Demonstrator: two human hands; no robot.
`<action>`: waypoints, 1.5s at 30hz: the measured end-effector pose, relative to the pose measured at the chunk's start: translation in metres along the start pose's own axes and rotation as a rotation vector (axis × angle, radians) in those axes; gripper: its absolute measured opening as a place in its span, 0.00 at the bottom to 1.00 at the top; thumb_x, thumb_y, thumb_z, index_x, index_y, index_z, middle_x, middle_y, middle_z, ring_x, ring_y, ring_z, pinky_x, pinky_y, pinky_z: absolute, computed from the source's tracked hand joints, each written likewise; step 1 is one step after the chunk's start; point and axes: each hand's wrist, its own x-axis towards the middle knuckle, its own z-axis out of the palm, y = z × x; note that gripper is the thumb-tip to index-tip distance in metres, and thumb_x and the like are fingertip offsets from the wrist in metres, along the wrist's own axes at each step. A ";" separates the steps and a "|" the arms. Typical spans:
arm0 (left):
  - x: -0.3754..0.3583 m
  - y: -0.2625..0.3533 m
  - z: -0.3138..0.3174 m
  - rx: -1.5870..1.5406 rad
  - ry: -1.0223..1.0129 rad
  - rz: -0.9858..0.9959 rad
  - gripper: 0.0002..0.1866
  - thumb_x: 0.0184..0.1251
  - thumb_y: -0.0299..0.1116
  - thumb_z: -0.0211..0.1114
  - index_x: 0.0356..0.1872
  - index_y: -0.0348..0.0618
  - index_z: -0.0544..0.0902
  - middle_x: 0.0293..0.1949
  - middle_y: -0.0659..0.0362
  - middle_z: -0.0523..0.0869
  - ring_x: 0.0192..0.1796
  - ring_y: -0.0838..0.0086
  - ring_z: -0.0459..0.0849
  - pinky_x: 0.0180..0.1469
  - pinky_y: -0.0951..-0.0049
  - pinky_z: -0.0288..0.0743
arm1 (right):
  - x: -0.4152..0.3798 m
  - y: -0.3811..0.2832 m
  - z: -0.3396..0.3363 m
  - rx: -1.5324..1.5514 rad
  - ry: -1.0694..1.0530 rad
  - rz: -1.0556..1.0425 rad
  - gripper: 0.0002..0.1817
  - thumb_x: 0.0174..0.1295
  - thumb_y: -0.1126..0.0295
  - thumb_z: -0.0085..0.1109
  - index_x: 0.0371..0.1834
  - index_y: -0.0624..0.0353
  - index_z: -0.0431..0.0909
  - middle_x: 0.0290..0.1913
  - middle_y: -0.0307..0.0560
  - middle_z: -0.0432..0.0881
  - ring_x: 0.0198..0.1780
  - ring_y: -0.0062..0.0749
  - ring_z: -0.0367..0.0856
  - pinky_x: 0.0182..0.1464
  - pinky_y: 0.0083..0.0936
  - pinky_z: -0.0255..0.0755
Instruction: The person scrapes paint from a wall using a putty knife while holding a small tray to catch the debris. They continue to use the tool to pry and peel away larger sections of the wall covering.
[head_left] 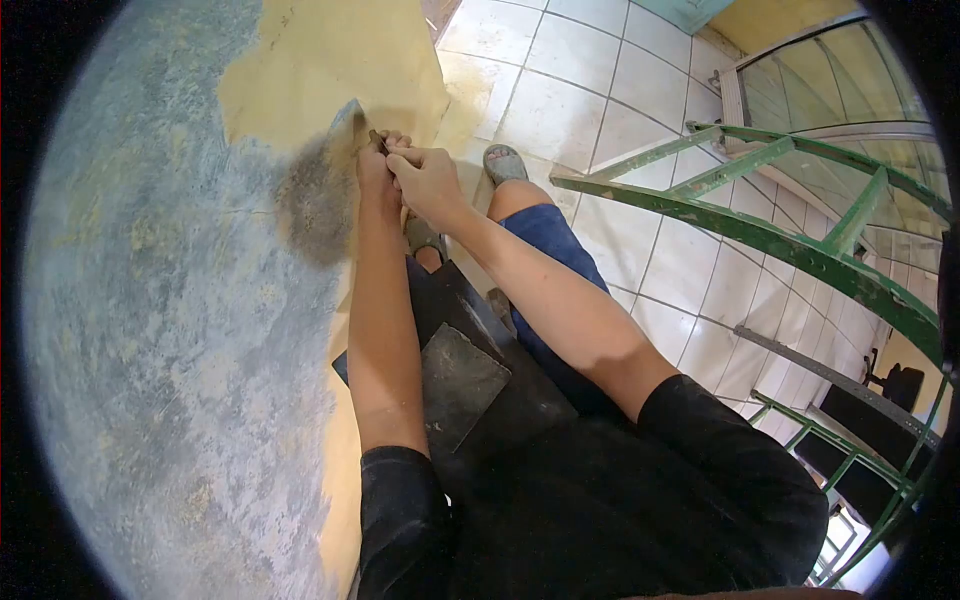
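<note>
A paint scraper with a flat metal blade (348,113) meets the wall (190,370) near the border between its blue-grey coat and a yellow patch (330,60). My left hand (374,172) is wrapped round the scraper's short dark handle, partly hiding it. Over the handle's end, right beside the left hand, my right hand (428,180) is closed too, its thumb and fingers pressed together on it. A dark shadow falls on the wall by both hands.
A green, paint-worn ladder (700,212) lies across the right side, above white floor tiles (560,60). My sandalled foot (503,163) stands on the floor. Dark flat boards or sheets (465,380) are below my forearms. A glass-paned window or door (840,75) is at upper right.
</note>
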 end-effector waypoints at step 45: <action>-0.027 0.004 0.001 0.002 0.053 0.024 0.07 0.79 0.33 0.49 0.37 0.48 0.68 0.26 0.61 0.71 0.29 0.72 0.71 0.30 0.71 0.70 | -0.020 0.006 0.015 -0.095 0.059 -0.122 0.16 0.67 0.65 0.60 0.50 0.64 0.87 0.24 0.41 0.81 0.27 0.17 0.75 0.30 0.21 0.68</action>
